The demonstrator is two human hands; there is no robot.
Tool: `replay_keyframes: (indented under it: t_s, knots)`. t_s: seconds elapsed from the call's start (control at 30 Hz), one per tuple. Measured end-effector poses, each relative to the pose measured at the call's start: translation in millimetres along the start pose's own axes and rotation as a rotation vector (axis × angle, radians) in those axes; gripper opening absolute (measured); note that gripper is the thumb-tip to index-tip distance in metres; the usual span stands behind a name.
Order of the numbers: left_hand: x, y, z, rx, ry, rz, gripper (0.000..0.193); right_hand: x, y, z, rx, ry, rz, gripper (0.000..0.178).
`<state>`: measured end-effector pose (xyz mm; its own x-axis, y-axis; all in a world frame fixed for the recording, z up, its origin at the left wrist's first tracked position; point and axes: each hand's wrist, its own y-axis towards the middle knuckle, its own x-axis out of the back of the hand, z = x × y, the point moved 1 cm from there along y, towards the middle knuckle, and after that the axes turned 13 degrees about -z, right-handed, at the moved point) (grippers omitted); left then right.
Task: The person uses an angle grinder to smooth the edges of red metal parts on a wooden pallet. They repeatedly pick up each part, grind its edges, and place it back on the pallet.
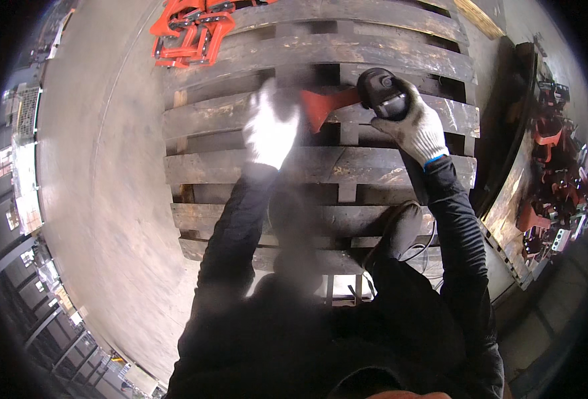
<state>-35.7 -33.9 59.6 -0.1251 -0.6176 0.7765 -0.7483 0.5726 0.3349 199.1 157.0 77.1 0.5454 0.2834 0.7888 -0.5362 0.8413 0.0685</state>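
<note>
head view: a dark, worn wooden pallet (320, 163) lies on a smooth grey concrete floor (101, 199); its slats run left to right with open gaps between them. the room looks like a workshop, with shelving or racks bent along the left rim.

both arms come up from the lower edge in black sleeves, both hands in white knit gloves. the right hand (417, 130) is closed around a black power tool (382, 93), which looks like an angle grinder, held over the upper middle slats. the left hand (271, 126) is blurred; it rests palm down on or just above a slat, fingers loosely spread, and whether it holds anything cannot be told. between the two hands an orange-red metal part (324, 105) lies on the pallet, its right end touching the tool's head, its left end just beside the left hand.

a thin dark cord (422, 249) loops near the pallet's lower right. a stack of orange-red metal brackets (191, 30) sits at the pallet's far left corner, well apart from the hands. to the right, a second pallet (513, 199) carries more orange-red parts (547, 173). the person's dark clothing fills the lower frame and hides the pallet's near edge.
</note>
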Motion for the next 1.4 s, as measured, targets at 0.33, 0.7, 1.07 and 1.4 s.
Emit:
replay_keyframes:
  t_s: [0.33,0.7,1.07,1.4]
  knots:
    - [20.1,3.6,-7.7,0.040,-0.137,-0.103,0.056,-6.3,11.2,14.7,-0.054,0.027,0.046,0.093]
    - [-23.5,-23.3,-4.6,-0.197,0.033,0.304,0.062,-32.3,9.7,-15.5,0.068,0.016,0.012,0.085]
    - [-27.8,-36.5,-0.4,-0.301,0.103,0.302,0.060,-32.9,13.0,-21.5,0.093,0.041,0.096,0.074]
    - [-34.5,-29.2,-15.7,-0.317,0.075,0.265,0.060,19.6,-0.9,-55.6,0.150,-0.061,-0.174,0.077]
